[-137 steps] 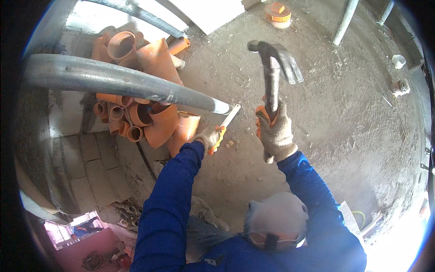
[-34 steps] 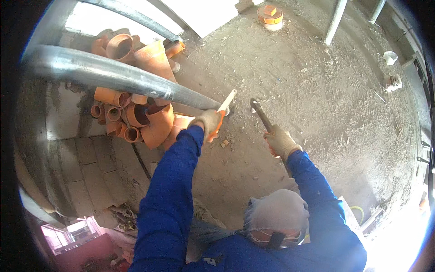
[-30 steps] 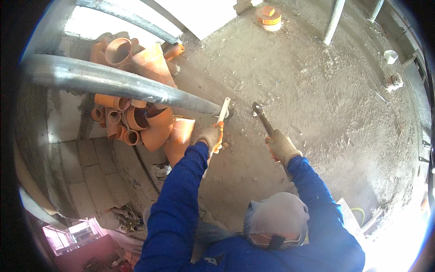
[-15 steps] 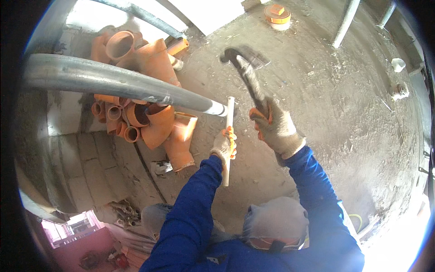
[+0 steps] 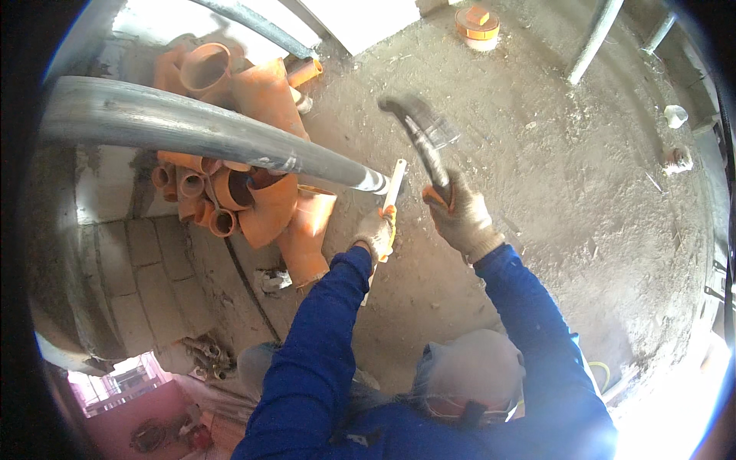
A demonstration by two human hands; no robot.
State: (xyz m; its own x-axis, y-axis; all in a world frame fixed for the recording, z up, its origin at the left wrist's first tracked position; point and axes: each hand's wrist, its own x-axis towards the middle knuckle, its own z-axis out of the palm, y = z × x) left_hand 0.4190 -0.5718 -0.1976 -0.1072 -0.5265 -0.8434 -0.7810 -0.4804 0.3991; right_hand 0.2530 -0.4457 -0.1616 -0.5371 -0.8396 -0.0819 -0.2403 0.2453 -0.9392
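My left hand [image 5: 376,232], in a pale knit glove with orange on the fingers, is closed round a slim cream-coloured stick [image 5: 395,184]. The stick's upper end is beside the lower end of a thick grey metal pole [image 5: 230,138]; I cannot tell whether they touch. In a matching glove, my right hand [image 5: 464,218] grips the handle of a hammer [image 5: 425,149] raised above the floor. Motion smears its dark head, so the shape is unclear. The hammer is apart from the stick, up and to its right.
Orange plastic pipe fittings [image 5: 264,203] are heaped at the left, behind and beside the pole. An orange-capped pipe stub [image 5: 479,29] stands on the rough concrete floor [image 5: 583,199] at the back. More metal poles [image 5: 596,38] rise at the far right. Grey blocks [image 5: 142,287] line the left.
The stick has tilted, its upper end leaning right and its lower end swinging left. My left hand has risen slightly. The hammer has shifted a little right and down in my right hand.
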